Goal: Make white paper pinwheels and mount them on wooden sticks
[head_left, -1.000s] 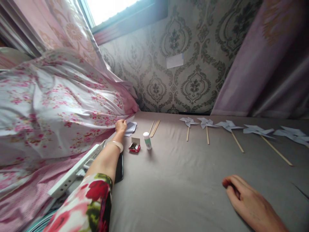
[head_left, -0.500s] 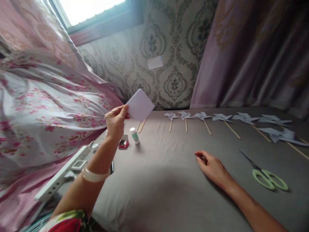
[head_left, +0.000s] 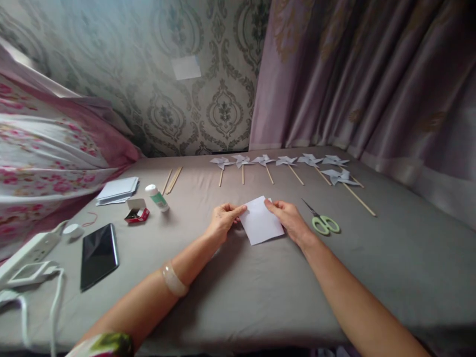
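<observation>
A thin, roughly square piece of white paper (head_left: pixel 261 227) lies between the two hands, above the middle of a wide surface spread with grey cloth (head_left: pixel 230 312), turned so that one corner points to the far edge and another to the near edge. Being close to square, it shows no clear long axis. Neither hand is nearer: the left hand (head_left: pixel 222 219) grips its left side and the right hand (head_left: pixel 292 218) its upper right side, each thumb on top and the other fingers curled beneath — pinched together with only the paper in the gap, though the fingertips underneath are hidden. I cannot tell whether it is a single sheet or several layers. Toward the left edge stands a small red cardboard box (head_left: pixel 144 216) with its pale flap raised; inside are small dark pieces, too tiny to identify. Just beside it stands a white cylindrical container with a green label (head_left: pixel 159 201), capped, so its contents are out of sight. A stack of white paper squares (head_left: pixel 117 189) lies near the far left corner, with slim wooden sticks (head_left: pixel 174 180) along the far edge. Green-handled scissors (head_left: pixel 317 216) rest just right of the right hand — blades toward the far edge — and seven white paper pinwheels on wooden sticks (head_left: pixel 286 160) lie beyond.
</observation>
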`<action>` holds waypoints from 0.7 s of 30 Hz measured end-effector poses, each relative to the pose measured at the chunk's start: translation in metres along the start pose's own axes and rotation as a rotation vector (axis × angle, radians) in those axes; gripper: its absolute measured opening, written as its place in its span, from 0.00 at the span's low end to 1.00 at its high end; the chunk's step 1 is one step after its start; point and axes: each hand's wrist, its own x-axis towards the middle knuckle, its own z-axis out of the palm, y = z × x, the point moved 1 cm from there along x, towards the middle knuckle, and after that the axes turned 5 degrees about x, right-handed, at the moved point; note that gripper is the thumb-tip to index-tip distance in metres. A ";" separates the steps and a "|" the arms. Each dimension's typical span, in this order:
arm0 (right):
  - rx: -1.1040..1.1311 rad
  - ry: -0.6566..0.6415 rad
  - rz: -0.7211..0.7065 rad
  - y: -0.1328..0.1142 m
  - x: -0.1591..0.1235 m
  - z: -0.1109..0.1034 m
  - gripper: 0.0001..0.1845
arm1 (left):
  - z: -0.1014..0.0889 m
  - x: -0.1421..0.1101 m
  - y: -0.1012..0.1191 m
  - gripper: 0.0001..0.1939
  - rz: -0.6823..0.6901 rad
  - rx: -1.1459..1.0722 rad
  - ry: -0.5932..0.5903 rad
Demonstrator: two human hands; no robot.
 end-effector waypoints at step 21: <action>-0.257 0.091 -0.186 0.012 0.010 -0.015 0.20 | -0.013 0.001 -0.009 0.11 -0.085 -0.135 -0.049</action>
